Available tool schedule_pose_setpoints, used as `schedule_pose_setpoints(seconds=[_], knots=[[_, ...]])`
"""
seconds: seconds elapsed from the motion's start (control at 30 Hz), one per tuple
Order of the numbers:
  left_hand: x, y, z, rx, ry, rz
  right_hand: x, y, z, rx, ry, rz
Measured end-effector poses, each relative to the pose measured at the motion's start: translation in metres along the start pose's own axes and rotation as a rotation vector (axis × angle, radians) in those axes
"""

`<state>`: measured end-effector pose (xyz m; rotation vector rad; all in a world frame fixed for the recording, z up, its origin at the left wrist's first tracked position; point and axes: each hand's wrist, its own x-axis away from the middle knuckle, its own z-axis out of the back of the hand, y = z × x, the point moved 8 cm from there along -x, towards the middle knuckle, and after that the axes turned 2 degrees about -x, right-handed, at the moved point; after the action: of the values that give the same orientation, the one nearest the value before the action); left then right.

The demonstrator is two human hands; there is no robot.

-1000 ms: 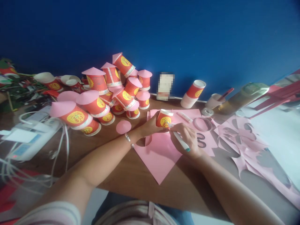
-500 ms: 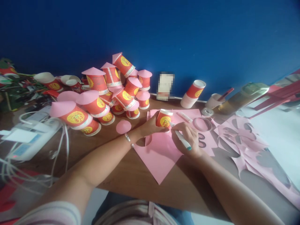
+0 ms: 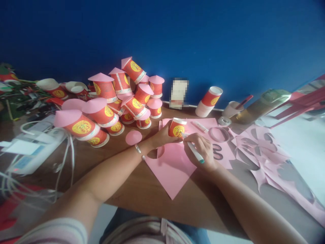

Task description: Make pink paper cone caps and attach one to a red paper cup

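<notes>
A red paper cup (image 3: 176,128) with a yellow round emblem and a white rim is held upright by my left hand (image 3: 162,135), its fingers partly hidden behind the cup. My right hand (image 3: 203,149) is closed around a white marker (image 3: 195,151) with a green end. The marker's tip meets the lower right side of the cup, or is very close to it. Beneath both hands lies a sheet of pink paper (image 3: 172,173). To the left of my left wrist rests a small pink paper cone (image 3: 133,137).
Several red cups with pink cone tops (image 3: 101,86) are piled at the left. A white power strip (image 3: 38,145) with cables lies near them. Behind stand stacked cups (image 3: 209,101), a tape roll (image 3: 224,121) and a bottle (image 3: 264,105). Pink paper scraps (image 3: 266,152) spread out at the right.
My right hand and the marker have shifted slightly left and the marker has tilted a little. The cup has turned or moved slightly left in my left hand.
</notes>
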<state>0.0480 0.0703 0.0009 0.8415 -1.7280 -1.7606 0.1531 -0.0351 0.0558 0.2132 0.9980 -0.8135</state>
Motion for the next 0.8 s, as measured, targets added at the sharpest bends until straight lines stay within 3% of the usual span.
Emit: schedule_pose_setpoints(seconds=[0.3, 0.8], knots=[[0.0027, 0.0001, 0.0023, -0.009, -0.006, -0.007, -0.0048, -0.0064, 0.0056, 0.005, 0.021, -0.008], [0.0000, -0.0018, -0.0008, -0.013, -0.026, -0.007, 0.0019, -0.0041, -0.0025, -0.015, -0.035, 0.028]])
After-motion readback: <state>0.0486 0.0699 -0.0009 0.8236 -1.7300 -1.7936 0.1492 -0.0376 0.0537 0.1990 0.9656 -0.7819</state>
